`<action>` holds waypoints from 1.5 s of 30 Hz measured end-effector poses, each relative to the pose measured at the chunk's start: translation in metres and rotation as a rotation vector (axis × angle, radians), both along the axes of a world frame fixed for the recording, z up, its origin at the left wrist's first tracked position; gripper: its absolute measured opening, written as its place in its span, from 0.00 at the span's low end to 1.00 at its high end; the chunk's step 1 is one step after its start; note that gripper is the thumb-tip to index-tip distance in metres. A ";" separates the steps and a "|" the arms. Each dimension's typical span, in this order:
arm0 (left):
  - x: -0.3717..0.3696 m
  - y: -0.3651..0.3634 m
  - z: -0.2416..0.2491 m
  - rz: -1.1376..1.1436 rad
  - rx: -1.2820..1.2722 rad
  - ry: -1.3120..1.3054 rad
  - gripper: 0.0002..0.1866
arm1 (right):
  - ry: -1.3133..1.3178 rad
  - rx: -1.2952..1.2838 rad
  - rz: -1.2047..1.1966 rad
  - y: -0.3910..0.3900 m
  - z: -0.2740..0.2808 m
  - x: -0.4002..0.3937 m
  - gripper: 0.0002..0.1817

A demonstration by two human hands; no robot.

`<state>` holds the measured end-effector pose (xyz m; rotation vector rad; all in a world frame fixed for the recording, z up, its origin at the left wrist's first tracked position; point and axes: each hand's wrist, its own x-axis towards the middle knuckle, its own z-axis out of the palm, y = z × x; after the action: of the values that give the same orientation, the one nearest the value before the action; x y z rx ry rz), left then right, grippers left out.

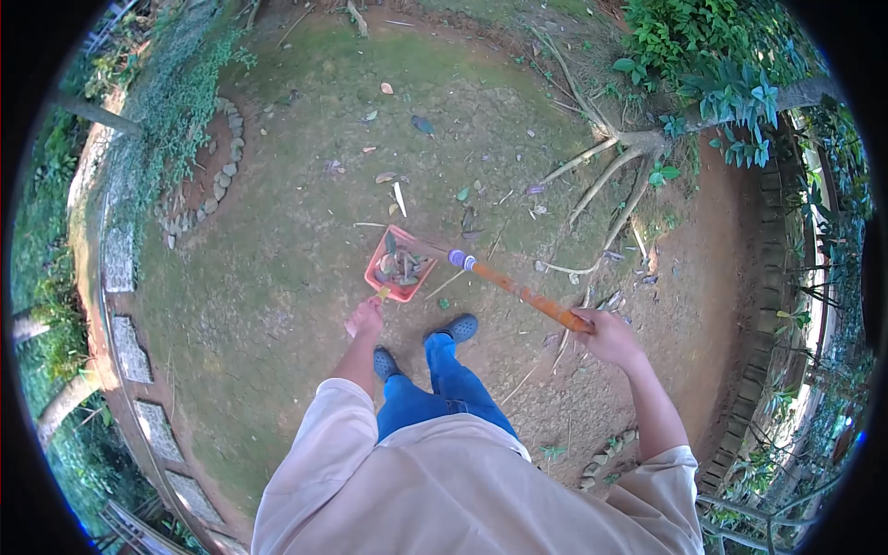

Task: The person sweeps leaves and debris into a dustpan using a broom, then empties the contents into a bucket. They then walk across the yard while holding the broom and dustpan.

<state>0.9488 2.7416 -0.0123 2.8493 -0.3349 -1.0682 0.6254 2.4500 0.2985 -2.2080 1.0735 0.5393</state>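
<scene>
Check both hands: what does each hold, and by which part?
Left hand holds the red dustpan by its handle. Right hand grips the broom at the upper end of its orange stick.

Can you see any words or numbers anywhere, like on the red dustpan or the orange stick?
None can be read. The red dustpan, held by the left hand, shows only leaves inside. The orange broom handle, held by the right hand, has a blue-and-white band near its lower end, but no letters show on it. The shoes and clothes show no print either.
</scene>
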 end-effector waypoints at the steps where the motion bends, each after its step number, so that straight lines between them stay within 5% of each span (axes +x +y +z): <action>1: -0.001 -0.006 0.002 -0.001 0.003 0.003 0.17 | -0.007 0.005 -0.001 -0.006 0.010 -0.004 0.24; 16: -0.001 -0.049 0.047 -0.032 -0.014 -0.005 0.20 | -0.078 -0.117 -0.220 -0.049 0.013 -0.026 0.25; 29: 0.008 -0.093 0.006 -0.245 -0.015 0.016 0.12 | 0.013 -0.090 -0.064 -0.026 -0.059 -0.001 0.23; 37: 0.023 -0.095 -0.002 -0.219 -0.039 0.002 0.16 | -0.020 -0.018 -0.159 0.011 0.035 0.000 0.21; 45: 0.031 -0.088 0.007 -0.315 -0.057 0.030 0.11 | -0.029 -0.133 -0.166 0.030 0.037 0.008 0.23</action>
<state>0.9797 2.6535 -0.0053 2.7875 -0.8201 -1.1261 0.6332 2.4798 0.3360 -2.2057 1.2964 0.3720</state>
